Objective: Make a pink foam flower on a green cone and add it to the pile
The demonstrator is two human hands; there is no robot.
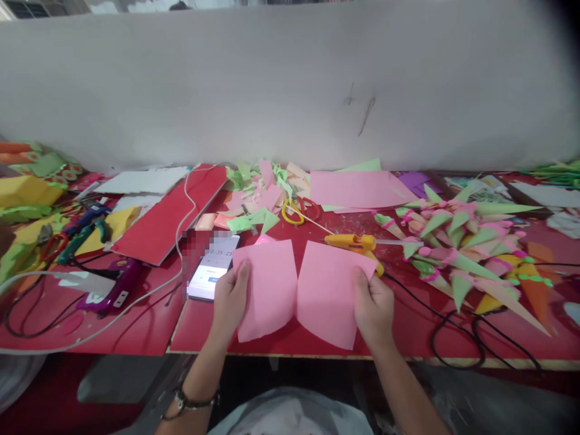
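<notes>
My left hand (232, 296) pinches the outer edge of a pink paper piece (266, 293), thumb on top. A matching pink paper piece (333, 293) is gripped at its outer edge by my right hand (374, 305). The two pieces meet or nearly meet midway between my hands, with a V-shaped gap above and below. Whether they are joined there, I cannot tell. Both have curved lower edges and are held over the front of the red table (203, 329). Just beyond the right piece lies a yellow glue gun (351, 241); a lit phone (212, 269) lies beside my left hand.
Yellow-handled scissors (293, 212) and paper scraps (258, 187) lie behind. Pink sheets (362, 188) rest near the white partition (272, 90). Green and pink paper cones (457, 229) are heaped right, a black cord (435, 341) before them. Left are a red board (170, 220) and a purple power strip (118, 284).
</notes>
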